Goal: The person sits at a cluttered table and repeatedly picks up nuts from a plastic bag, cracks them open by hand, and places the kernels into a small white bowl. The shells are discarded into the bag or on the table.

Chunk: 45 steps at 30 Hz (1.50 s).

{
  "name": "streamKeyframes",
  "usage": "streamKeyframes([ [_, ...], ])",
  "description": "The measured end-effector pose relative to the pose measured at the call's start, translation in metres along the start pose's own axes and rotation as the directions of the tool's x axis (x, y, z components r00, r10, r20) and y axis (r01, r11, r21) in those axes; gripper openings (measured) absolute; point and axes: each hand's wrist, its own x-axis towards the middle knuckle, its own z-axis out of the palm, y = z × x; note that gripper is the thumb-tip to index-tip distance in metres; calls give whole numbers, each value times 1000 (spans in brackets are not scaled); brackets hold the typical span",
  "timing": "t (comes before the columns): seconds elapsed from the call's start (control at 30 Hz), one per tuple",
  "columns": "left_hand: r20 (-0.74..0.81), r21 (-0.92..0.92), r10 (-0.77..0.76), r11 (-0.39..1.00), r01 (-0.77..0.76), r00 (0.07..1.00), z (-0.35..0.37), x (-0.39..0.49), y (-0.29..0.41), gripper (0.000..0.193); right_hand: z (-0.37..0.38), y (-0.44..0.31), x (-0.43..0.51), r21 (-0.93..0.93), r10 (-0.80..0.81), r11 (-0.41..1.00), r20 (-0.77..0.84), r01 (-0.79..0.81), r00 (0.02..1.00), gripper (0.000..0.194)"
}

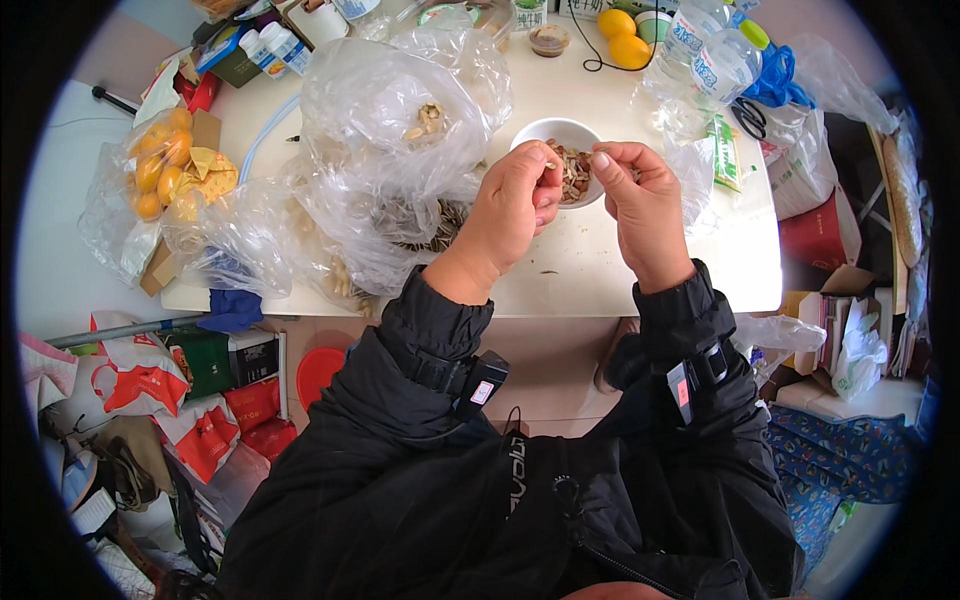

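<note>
Both of my hands are raised over a white bowl (564, 129) that holds small shelled kernels, some reddish and some pale (576, 176). My left hand (517, 195) is at the bowl's left side, with a small pale seed or kernel (550, 166) between thumb and fingertip. My right hand (641, 199) is at the right side, thumb and index finger pinched together on a tiny piece too small to name. To the left of my left hand lie clear plastic bags (390, 97), one with peanuts in the shell (426, 120). Striped sunflower seeds (442, 229) show beneath the plastic.
A bag of orange fruit (161, 161) lies at the table's left. Yellow fruits (628, 51), a small sauce cup (549, 40) and plastic bottles (724, 67) stand at the back. Scissors (748, 118) and a green packet (724, 154) are at the right. Small debris (548, 271) lies near the front edge.
</note>
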Motion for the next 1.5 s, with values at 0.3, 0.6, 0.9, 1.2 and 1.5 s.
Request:
streamKeyframes([
  [0.3, -52, -8, 48, 999, -49, 997, 3, 0, 0, 35, 2, 1, 0, -161, -76, 984, 22, 79, 997, 14],
  [0.6, -108, -11, 46, 999, -48, 993, 7, 1, 0, 36, 3, 3, -2, -114, -64, 991, 59, 71, 996, 15],
  [0.9, -122, 25, 48, 999, -45, 991, 6, 3, -1, 38, -3, 7, 3, 284, 80, 953, 100, -105, 992, 11],
  [1.2, 93, 267, 310, 908, -323, 946, 8, 0, -1, 31, 6, -9, -5, 476, 338, 758, 299, -446, 893, 17],
  [1.5, 171, 454, 382, 788, -417, 908, 5, -5, 0, 30, 7, -9, -8, 443, 402, 759, 257, -477, 879, 23],
])
